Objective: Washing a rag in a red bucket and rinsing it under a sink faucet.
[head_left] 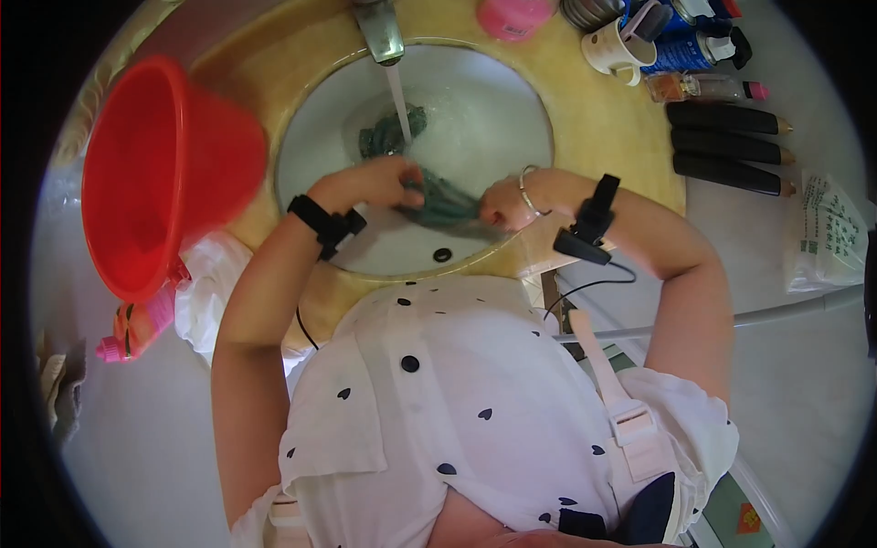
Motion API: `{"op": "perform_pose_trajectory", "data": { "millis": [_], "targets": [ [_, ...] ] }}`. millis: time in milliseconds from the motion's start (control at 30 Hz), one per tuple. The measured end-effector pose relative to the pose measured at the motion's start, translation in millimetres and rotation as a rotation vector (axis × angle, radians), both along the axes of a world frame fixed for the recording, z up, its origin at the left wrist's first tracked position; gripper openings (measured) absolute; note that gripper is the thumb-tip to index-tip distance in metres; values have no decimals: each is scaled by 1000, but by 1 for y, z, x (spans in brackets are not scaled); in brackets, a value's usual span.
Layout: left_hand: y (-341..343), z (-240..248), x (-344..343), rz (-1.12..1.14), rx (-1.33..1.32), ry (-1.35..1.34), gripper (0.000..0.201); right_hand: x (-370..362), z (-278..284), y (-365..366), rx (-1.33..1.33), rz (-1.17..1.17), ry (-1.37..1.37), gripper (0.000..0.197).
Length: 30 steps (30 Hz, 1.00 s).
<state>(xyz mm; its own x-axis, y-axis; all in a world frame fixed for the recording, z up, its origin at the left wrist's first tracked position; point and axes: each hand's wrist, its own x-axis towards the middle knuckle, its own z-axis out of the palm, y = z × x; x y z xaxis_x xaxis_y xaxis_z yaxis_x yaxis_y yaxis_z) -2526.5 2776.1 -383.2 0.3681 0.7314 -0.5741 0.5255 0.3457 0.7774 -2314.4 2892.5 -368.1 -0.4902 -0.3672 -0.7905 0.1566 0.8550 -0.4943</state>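
Observation:
A dark green wet cloth [438, 203] lies stretched in the white oval sink [493, 110]. My left hand [370, 181] grips its left end and my right hand [505, 201] grips its right end. Both hands are low in the basin. Water runs from the metal tap [379, 29] in a thin stream onto the far part of the cloth. A black band sits on my left wrist, a thin bangle and a black strapped device with a cable on my right forearm.
A red plastic basin [155, 173] stands tilted at the counter's left. Back right hold a pink container [513, 16], a white mug [619, 50], spray bottles and three black tubes [726, 146]. A white packet [827, 233] lies at far right.

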Motion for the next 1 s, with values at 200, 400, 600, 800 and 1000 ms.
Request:
{"op": "perform_pose_trajectory", "data": {
  "millis": [200, 400, 600, 800, 1000],
  "targets": [
    [55, 9, -24, 545, 390, -70, 42, -60, 21, 66, 748, -122, 488, 18],
    [42, -4, -20, 788, 392, 72, 38, -148, 0, 31, 289, -643, 659, 18],
    [34, 33, -29, 769, 170, -107, 34, -140, 28, 42, 484, -224, 692, 20],
    [54, 9, -1, 820, 968, 23, 19, -78, 76, 72, -113, -1353, 625, 27],
    [66, 48, 1, 1003, 333, -579, 22, -32, 139, 106, -236, -1172, 693, 28]
  ]
}}
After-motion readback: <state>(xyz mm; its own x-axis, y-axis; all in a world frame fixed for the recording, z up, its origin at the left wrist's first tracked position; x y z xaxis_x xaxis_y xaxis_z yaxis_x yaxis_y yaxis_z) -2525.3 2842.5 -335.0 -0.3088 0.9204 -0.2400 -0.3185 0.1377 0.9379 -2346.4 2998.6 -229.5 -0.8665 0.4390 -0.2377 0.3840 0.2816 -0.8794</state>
